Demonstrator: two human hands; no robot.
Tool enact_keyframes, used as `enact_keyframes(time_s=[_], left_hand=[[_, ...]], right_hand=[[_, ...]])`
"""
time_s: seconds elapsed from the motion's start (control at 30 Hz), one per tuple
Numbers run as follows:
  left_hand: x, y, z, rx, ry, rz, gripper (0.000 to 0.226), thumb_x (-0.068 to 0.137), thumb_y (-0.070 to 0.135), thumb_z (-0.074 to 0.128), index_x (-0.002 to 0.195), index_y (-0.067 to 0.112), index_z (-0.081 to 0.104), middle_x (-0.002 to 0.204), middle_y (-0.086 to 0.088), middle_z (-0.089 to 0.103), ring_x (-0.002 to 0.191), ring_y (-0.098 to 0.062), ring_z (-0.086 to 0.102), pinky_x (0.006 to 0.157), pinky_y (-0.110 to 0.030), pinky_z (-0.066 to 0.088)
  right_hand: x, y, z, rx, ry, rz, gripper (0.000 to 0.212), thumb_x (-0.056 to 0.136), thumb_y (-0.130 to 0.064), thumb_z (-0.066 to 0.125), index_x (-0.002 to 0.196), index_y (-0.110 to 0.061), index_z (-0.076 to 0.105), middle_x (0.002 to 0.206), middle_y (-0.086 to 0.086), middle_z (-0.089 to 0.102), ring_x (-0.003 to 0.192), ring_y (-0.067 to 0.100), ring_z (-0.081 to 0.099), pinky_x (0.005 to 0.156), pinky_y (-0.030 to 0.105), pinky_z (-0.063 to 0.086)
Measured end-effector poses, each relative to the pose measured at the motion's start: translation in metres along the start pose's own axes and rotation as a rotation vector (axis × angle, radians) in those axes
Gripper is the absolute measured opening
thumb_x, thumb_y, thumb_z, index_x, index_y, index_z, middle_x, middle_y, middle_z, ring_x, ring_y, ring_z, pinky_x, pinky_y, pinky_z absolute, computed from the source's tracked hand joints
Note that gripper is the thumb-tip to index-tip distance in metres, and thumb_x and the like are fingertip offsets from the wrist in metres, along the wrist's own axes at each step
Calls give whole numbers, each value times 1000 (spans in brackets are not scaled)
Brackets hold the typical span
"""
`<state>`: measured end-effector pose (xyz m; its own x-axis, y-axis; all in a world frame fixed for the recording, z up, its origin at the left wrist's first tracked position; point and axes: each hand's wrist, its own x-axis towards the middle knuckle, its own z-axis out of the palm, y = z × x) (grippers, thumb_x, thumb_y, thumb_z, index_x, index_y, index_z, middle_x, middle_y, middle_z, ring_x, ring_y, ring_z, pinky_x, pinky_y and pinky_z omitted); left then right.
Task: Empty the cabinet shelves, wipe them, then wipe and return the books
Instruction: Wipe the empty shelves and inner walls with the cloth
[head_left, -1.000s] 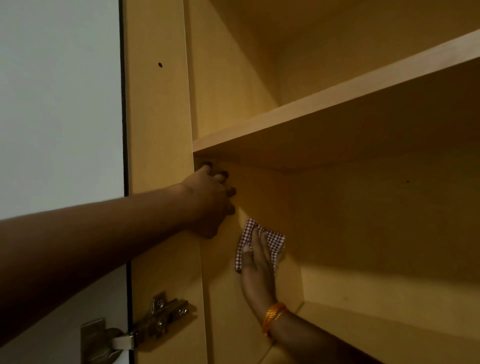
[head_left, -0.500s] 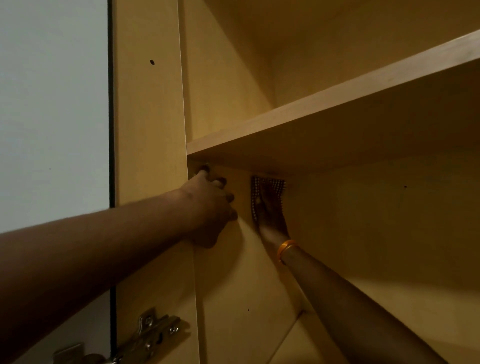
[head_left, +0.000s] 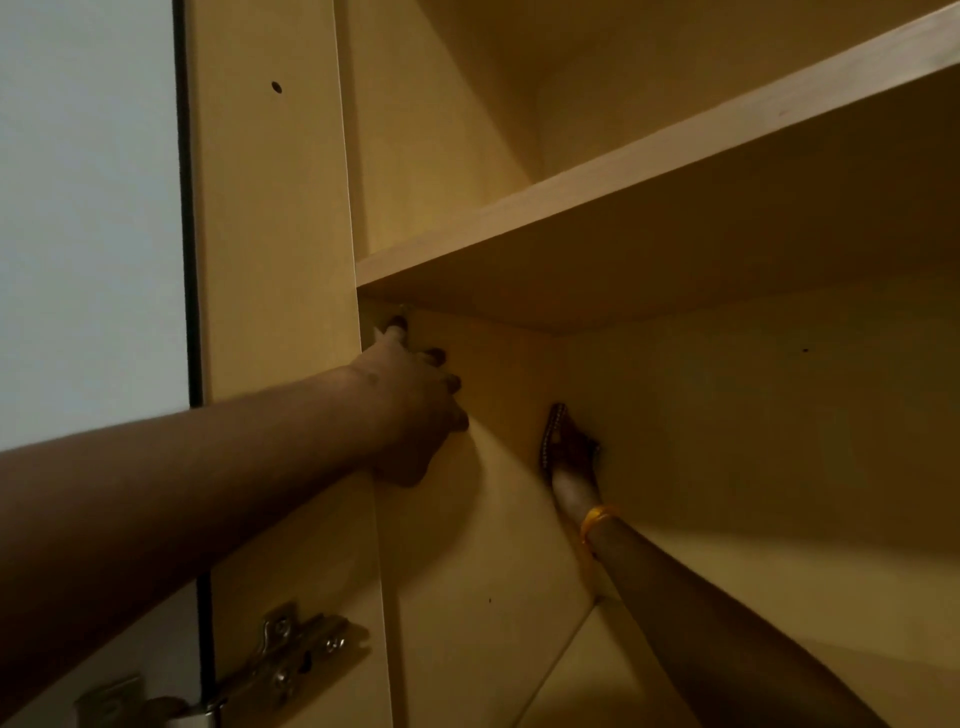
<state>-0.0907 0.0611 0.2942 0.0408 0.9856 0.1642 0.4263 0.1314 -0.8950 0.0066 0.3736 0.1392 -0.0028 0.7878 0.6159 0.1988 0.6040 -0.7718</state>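
Note:
The wooden cabinet stands with no books in view. Its upper shelf (head_left: 623, 208) runs across the top right. Under it, my right hand (head_left: 574, 467), with a gold bangle at the wrist, presses a checked cloth (head_left: 551, 434) flat against the left inner wall (head_left: 498, 519), close to the back corner. My left hand (head_left: 415, 405) grips the front edge of the cabinet's side panel (head_left: 270, 234) just below the shelf, fingers curled round onto the inner face.
A metal door hinge (head_left: 291, 660) is fixed on the side panel at the bottom left. A white surface (head_left: 88, 208) fills the far left. The lower shelf (head_left: 582, 670) lies under my right forearm, and the back wall (head_left: 779, 441) is bare.
My right hand slid the cloth up the inner wall to just under the shelf, then down a little and deeper toward the back corner. My left hand kept its grip.

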Motion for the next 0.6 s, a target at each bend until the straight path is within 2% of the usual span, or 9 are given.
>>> enact_keyframes(time_s=[0.07,0.1,0.17,0.27,0.43,0.53,0.6], left_hand=[[2,1,-1,0,-6,-6,74,95,47,58,158,42,19,169,-2,13,156,-33,1,115,-75,8],[3,1,-2,2,-12,-6,75,95,47,59,158,42,19,169,-2,13,156,-33,0,114,-76,8],[2,2,-4,3,-24,-5,75,95,45,59,158,43,18,169,-1,11,156,-33,-1,114,-77,6],[3,2,-2,7,-19,0,77,94,47,60,158,44,17,170,0,11,156,-33,0,113,-78,4],[-1,3,-4,15,-19,2,79,94,49,60,158,43,15,170,0,9,156,-33,-1,116,-74,5],[3,1,2,-28,-18,-11,72,94,47,59,156,44,23,169,2,10,156,-32,4,118,-72,7],[8,0,5,3,-13,-9,74,92,54,59,155,48,22,168,8,3,157,-30,0,118,-72,3]], right_hand=[[-26,18,7,90,-13,116,48,110,-30,26,158,-31,22,164,-3,26,152,20,22,125,41,10],[-42,24,12,104,9,181,47,109,-35,25,156,-37,23,163,-8,26,152,19,22,125,38,8],[-82,25,22,67,68,289,52,106,-46,20,158,-38,21,163,-14,21,153,15,15,123,37,-4],[-140,18,36,83,54,325,51,109,-44,23,159,-39,14,165,-14,13,154,11,4,119,31,-14],[-186,-17,53,128,34,128,44,108,-42,31,148,-49,15,165,-17,10,152,3,6,126,36,2],[-202,-51,50,140,26,-62,41,108,-42,31,141,-57,13,161,-29,3,151,-5,0,126,30,2],[-207,-72,46,154,-23,-209,40,108,-44,27,141,-60,12,160,-34,0,149,-10,-5,124,27,0]])
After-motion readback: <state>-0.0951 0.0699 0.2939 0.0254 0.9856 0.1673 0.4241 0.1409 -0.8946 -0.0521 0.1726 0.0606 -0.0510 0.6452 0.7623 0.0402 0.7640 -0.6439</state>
